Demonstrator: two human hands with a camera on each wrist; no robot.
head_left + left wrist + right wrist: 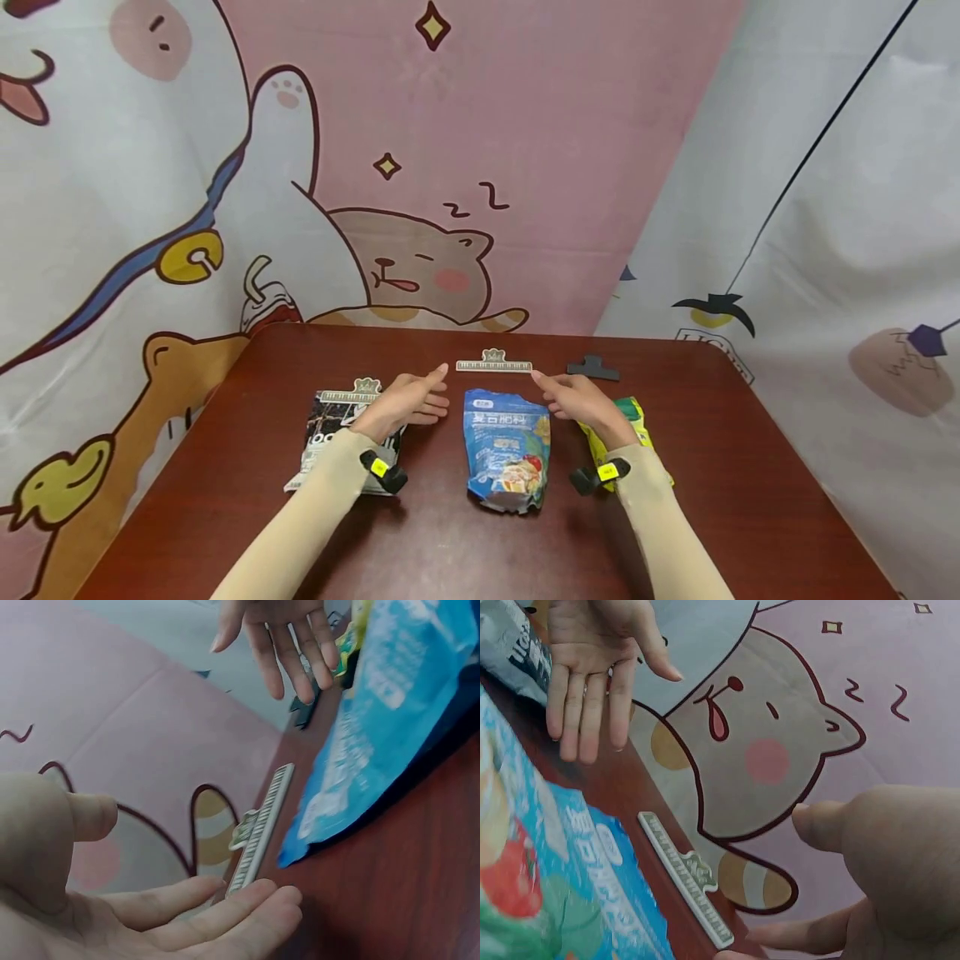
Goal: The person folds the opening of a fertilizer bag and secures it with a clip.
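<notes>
A pale bag clip with a piano-key pattern [493,366] lies near the table's far edge, behind a blue printed bag [504,442]. My left hand [403,406] hovers off the clip's left end, its fingers extended and holding nothing. Off the right end is my right hand [583,406], also with extended fingers and nothing in its grasp. In the left wrist view, the left fingers [217,919] overlap the near end of the clip [262,825]; contact cannot be judged. The right wrist view shows the clip [686,881] lying beyond the blue bag [592,877].
Beneath my left arm lies a black-and-white bag [318,429] with a similar pale clip [351,397] at its top. A green-and-yellow bag [632,410] is partly hidden by my right arm. A dark clip [593,368] sits behind it. A cartoon-printed curtain [555,167] backs the table.
</notes>
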